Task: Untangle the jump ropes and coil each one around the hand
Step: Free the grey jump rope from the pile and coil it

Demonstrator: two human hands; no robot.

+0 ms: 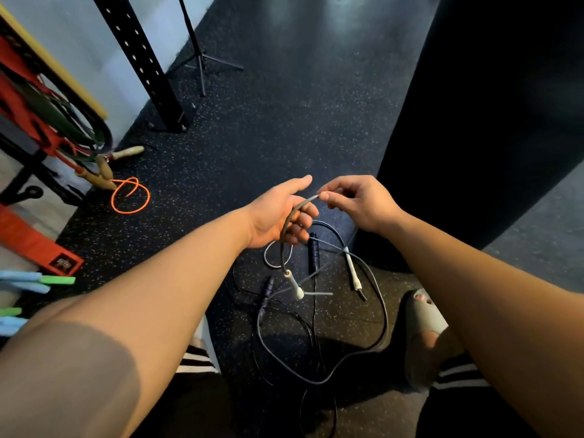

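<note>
left hand [278, 216] is held palm toward the camera, thumb straight, fingers loosely curled round the grey rope [282, 252]. the rope's upper end is pinched between thumb and fingertips of the right hand [357, 200], just beside the left thumb. its white handle [294, 284] is hung below the left hand. dark-handled ropes [313, 252] are seen tangled on the floor [284, 121].

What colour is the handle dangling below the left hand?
White; the handle hangs from the grey jump rope, clearest in head view.
</note>
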